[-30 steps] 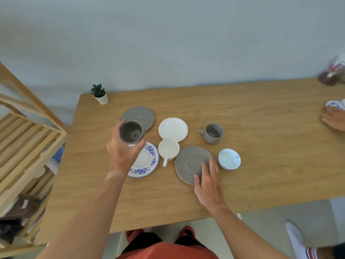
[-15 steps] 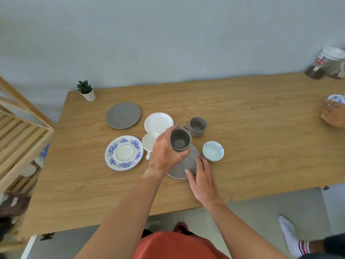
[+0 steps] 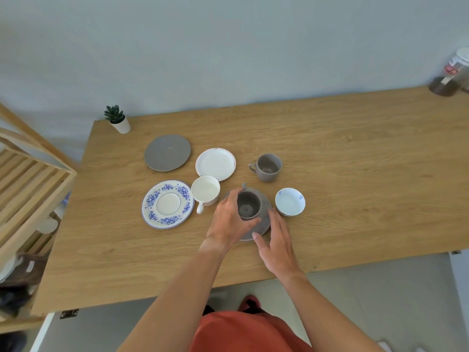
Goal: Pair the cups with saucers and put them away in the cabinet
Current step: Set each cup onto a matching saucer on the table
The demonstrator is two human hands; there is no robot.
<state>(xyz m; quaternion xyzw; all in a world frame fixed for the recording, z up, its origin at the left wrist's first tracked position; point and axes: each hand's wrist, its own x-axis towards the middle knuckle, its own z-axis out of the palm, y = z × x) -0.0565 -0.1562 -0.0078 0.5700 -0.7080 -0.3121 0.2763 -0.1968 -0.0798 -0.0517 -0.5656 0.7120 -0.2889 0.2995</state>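
At the centre of the frame, the left hand has its fingers wrapped round a grey cup, holding it on the grey saucer. The right hand rests at the saucer's near edge, fingers loosely spread. White cup sits just left on the bench.

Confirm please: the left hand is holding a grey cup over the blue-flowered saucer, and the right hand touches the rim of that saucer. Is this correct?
Not quite. In the head view, the left hand holds the grey cup over the grey saucer, not the blue-flowered saucer, which lies bare. The right hand touches the grey saucer's rim.
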